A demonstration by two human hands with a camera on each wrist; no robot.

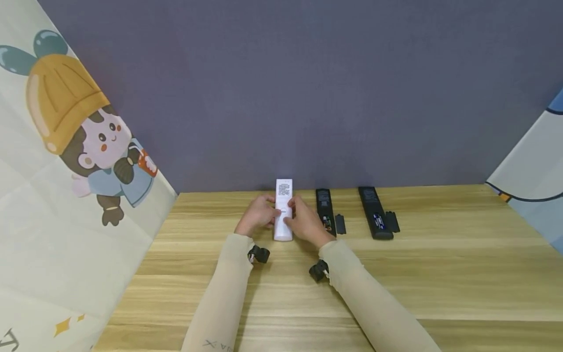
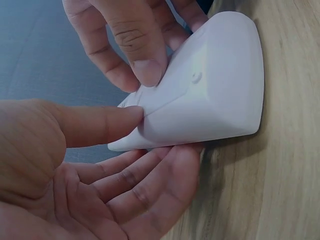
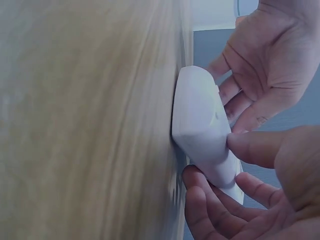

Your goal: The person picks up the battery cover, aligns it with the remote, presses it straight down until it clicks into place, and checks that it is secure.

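Note:
A white remote control lies back side up on the table, a printed label at its far end and a seam across its back. My left hand grips its left side, thumb on the back near the seam and fingers along the edge. From the right, my right hand holds it too, its thumb pressing the back and its fingers at the side. The right wrist view shows the remote's rounded near end low over the wood, between both hands.
Right of my hands lie two black remotes, a slim one and a larger one, battery bays exposed. Their loose covers sit beside them. A dark panel rises behind the wooden table.

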